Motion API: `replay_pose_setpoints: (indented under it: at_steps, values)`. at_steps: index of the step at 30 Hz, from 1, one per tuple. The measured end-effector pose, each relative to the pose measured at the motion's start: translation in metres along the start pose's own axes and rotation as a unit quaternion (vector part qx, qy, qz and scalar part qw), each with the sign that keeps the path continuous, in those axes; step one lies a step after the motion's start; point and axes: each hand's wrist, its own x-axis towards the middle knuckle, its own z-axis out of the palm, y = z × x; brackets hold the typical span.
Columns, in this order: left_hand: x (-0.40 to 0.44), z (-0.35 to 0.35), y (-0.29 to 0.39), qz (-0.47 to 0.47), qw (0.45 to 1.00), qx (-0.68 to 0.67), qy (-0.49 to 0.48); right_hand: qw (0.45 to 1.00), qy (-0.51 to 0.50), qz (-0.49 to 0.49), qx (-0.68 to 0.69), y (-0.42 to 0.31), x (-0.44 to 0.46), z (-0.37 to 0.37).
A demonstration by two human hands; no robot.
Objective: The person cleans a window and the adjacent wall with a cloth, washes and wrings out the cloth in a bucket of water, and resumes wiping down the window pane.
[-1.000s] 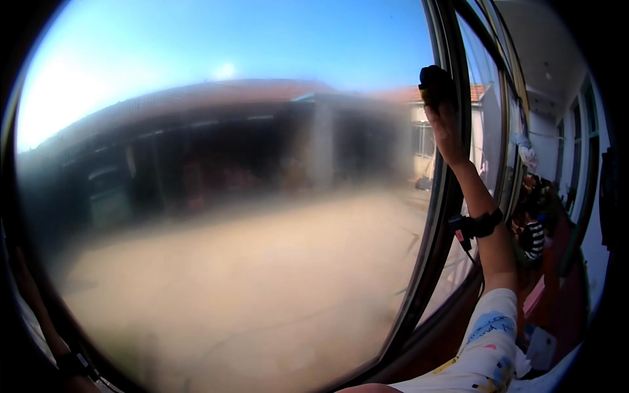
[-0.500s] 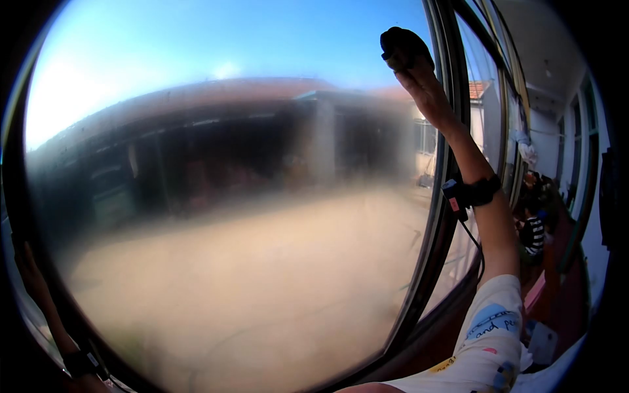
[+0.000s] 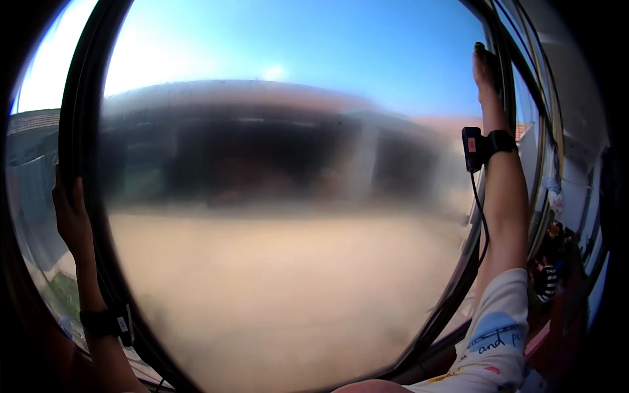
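A large window pane (image 3: 295, 262) fills the middle of the head view, hazy and smeared over its lower part. My right hand (image 3: 483, 71) is raised high at the pane's upper right edge, closed on a dark rounded pad (image 3: 496, 64) that mostly disappears behind the hand and the dark frame. At the left, my left hand (image 3: 73, 219) lies against the dark window frame (image 3: 82, 124), with fingers pointing up and slightly apart. Each arm wears a black strap; a small box (image 3: 472, 149) with a cable sits on the right one.
Through the glass show a roofed building (image 3: 262, 144) and pale ground. Beyond the right frame runs an indoor space with a white knotted cloth (image 3: 555, 200) hanging and a person in a striped top (image 3: 546, 283). Another glass section (image 3: 33, 170) lies left of the frame.
My right hand with the dark pad has moved from the glass to the right frame edge. My left hand sits higher in view, and the view has shifted left.
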Motion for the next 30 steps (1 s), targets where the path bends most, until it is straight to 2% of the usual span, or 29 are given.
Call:
replay_pose_setpoints:
  at_steps: [2, 4, 5, 7, 8, 9, 10, 11, 12, 14, 15, 18, 19, 22, 24, 26, 28, 29, 30]
  values:
    - [-0.001, -0.001, 0.009, 0.020, 0.999, -0.001, 0.027, 0.989, 0.021, 0.111, -0.096, -0.034, 0.019, 0.033]
    - [-0.004, -0.001, 0.015, 0.053, 0.997, 0.009, 0.055, 0.993, 0.038, 0.071, -0.089, -0.083, 0.031, 0.057]
    - [-0.005, -0.001, 0.018, 0.060, 0.996, 0.016, 0.066, 0.998, -0.004, 0.054, -0.044, -0.162, -0.012, 0.021]
    - [-0.006, -0.001, 0.026, 0.065, 0.995, 0.002, 0.077, 0.998, -0.025, 0.006, -0.063, -0.244, -0.025, 0.028]
    - [-0.008, -0.003, 0.030, 0.064, 0.995, 0.001, 0.078, 0.997, -0.020, -0.071, -0.035, -0.261, -0.014, 0.056]
    - [-0.011, -0.004, 0.033, 0.060, 0.996, -0.009, 0.072, 0.990, 0.061, -0.128, 0.019, -0.272, 0.003, 0.092]
    - [-0.012, -0.005, 0.037, 0.058, 0.996, -0.020, 0.068, 0.992, 0.005, -0.121, -0.018, -0.320, -0.007, 0.089]
    - [-0.013, -0.007, 0.043, 0.061, 0.995, -0.023, 0.069, 0.997, -0.068, -0.015, 0.027, -0.388, -0.057, 0.053]
    - [-0.013, -0.010, 0.045, 0.053, 0.997, -0.018, 0.060, 0.993, -0.100, -0.067, 0.005, -0.420, -0.065, 0.052]
    - [-0.013, -0.009, 0.038, 0.099, 0.990, -0.006, 0.100, 0.987, -0.112, -0.115, 0.008, -0.481, -0.081, 0.058]
    - [-0.014, -0.013, 0.037, 0.083, 0.993, -0.014, 0.086, 0.983, -0.100, -0.153, 0.013, -0.509, -0.090, 0.064]
    - [-0.014, -0.018, 0.030, 0.067, 0.995, -0.028, 0.065, 0.955, -0.148, -0.249, 0.062, -0.577, -0.127, 0.061]
    - [-0.015, -0.019, 0.030, 0.065, 0.995, -0.041, 0.060, 0.955, -0.150, -0.247, 0.063, -0.587, -0.144, 0.058]
    - [-0.014, -0.023, 0.024, 0.074, 0.994, -0.053, 0.065, 0.918, -0.116, -0.373, 0.069, -0.601, -0.199, 0.043]
    - [-0.014, -0.028, 0.021, 0.083, 0.992, -0.056, 0.072, 0.860, 0.011, -0.504, 0.082, -0.581, -0.253, 0.026]
    - [-0.013, -0.029, 0.023, 0.083, 0.993, -0.036, 0.075, 0.836, -0.074, -0.515, 0.173, -0.557, -0.302, -0.010]
    - [-0.014, -0.028, 0.024, 0.088, 0.992, -0.047, 0.081, 0.787, -0.169, -0.574, 0.150, -0.530, -0.336, -0.042]
    - [-0.014, -0.028, 0.025, 0.090, 0.991, -0.054, 0.086, 0.787, -0.167, -0.575, 0.148, -0.522, -0.335, -0.048]
    - [-0.013, -0.027, 0.025, 0.088, 0.991, -0.055, 0.089, 0.755, -0.191, -0.616, 0.117, -0.516, -0.331, -0.054]
